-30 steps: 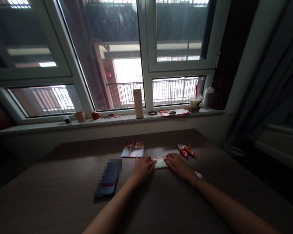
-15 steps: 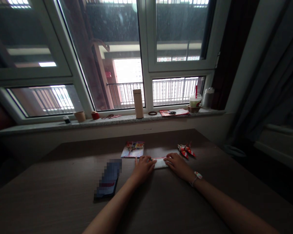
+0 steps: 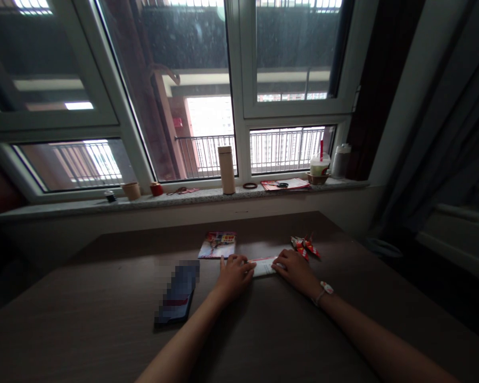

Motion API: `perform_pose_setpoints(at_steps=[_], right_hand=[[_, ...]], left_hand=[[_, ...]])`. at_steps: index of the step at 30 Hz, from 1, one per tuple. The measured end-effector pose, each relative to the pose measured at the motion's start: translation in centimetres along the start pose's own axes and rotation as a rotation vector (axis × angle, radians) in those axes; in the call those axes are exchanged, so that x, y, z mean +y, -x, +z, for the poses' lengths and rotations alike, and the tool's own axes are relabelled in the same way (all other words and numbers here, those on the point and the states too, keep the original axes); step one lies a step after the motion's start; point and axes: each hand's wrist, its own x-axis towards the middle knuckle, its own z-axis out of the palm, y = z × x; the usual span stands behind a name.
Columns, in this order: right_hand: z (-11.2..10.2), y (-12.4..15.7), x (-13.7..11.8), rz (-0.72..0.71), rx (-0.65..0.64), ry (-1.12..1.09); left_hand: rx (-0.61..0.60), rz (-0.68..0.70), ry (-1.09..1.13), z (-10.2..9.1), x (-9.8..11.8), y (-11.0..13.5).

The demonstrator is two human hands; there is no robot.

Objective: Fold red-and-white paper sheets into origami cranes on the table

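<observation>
A folded strip of paper (image 3: 264,267), white with a thin red edge along its far side, lies flat on the brown table (image 3: 115,276). My left hand (image 3: 235,274) presses the strip's left end with bent fingers. On the opposite end, the fingers of my right hand (image 3: 293,268) are drawn together and hold the paper down; a bracelet is on that wrist. Both hands partly cover the strip's ends. Just beyond my left hand is a square colourful printed sheet (image 3: 218,245). Red-and-white folded paper pieces (image 3: 310,247) lie beyond my right hand.
Left of my left forearm lies a dark blurred-out phone-like object (image 3: 178,295). Along the windowsill (image 3: 175,199) stand a tan bottle (image 3: 226,171), a paper cup (image 3: 131,191), a drink cup with a red straw (image 3: 319,165), and scissors (image 3: 281,184) on red paper.
My right hand has slid slightly to the right along the paper strip, so more of its white surface shows between the hands. My left hand has stayed nearly in place.
</observation>
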Motion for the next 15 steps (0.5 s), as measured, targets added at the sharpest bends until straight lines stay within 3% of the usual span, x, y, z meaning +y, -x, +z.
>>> perform_pose_setpoints(at_steps=[15], right_hand=[[0.13, 0.14, -0.66, 0.016, 0.035, 0.014]], left_hand=[[0.008, -0.004, 0.016, 0.1, 0.06, -0.09]])
